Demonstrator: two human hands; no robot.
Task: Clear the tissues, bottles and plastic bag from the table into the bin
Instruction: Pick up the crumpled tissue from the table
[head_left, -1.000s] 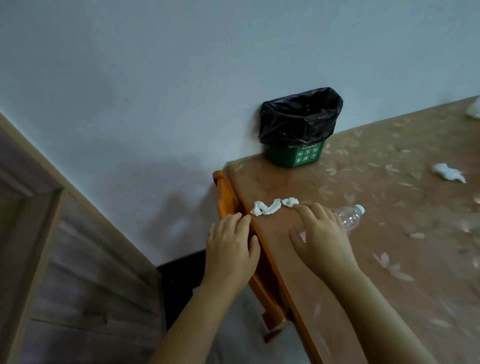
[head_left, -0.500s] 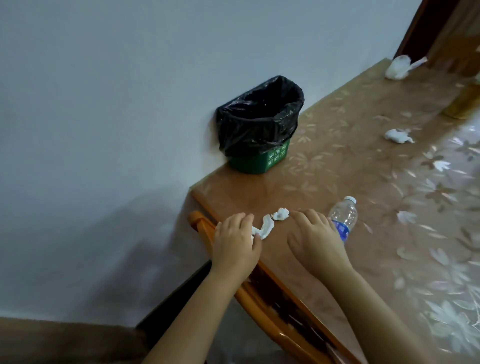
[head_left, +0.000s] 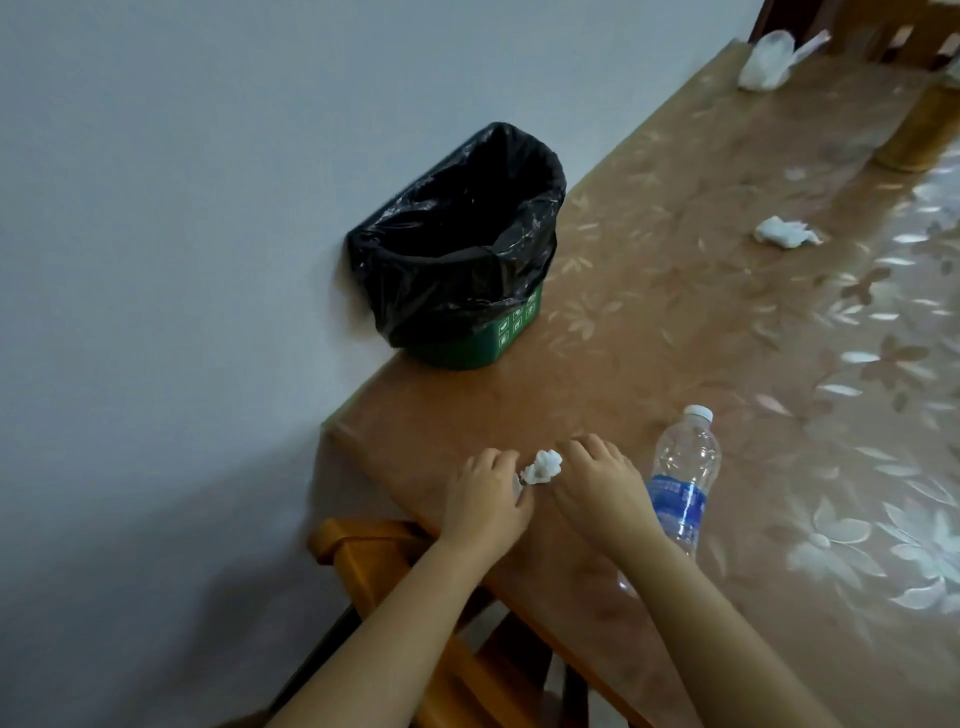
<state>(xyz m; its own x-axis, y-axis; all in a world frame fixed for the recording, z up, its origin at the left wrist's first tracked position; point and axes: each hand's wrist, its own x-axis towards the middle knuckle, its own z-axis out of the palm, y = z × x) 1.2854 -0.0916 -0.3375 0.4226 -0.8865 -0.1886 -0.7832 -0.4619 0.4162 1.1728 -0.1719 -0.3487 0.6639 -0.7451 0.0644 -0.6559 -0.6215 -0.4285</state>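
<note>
One view, head camera: both bare hands low at the near corner of the brown flower-patterned table (head_left: 675, 322).
Table edge: near-left corner sits just past the left hand; the long left side runs against the pale wall (head_left: 182, 208).
Chair: orange wooden chair back (head_left: 363, 551) tucked under the near edge, below the left wrist.
Open room: wide bare tabletop lies between the hands and the bin, nothing standing in that stretch.
Bin: small green bin with black plastic liner (head_left: 457, 249) against the wall, mouth open, well apart from the hands.
Near tissue: small crumpled white tissue (head_left: 698, 464) bunched between the two hands, touching the left fingertips.
Left hand: left hand (head_left: 488, 499) palm down, fingers curled and pinching the tissue's left end.
Right hand: right hand (head_left: 597, 488) palm down, fingers bent, tips just beside the tissue; no grip on anything that I can see.
Bottle: clear plastic water bottle with blue label (head_left: 683, 478) lying flat just right of the right hand, white cap pointing away.
Far tissue: second crumpled white tissue (head_left: 784, 233) out on the right, well apart.
Bag: translucent white plastic bag (head_left: 766, 60) at the far end.
Change: half a second ago the near tissue lay as two loose pieces; now it's gathered into one wad, and the hands have drawn closer together.
</note>
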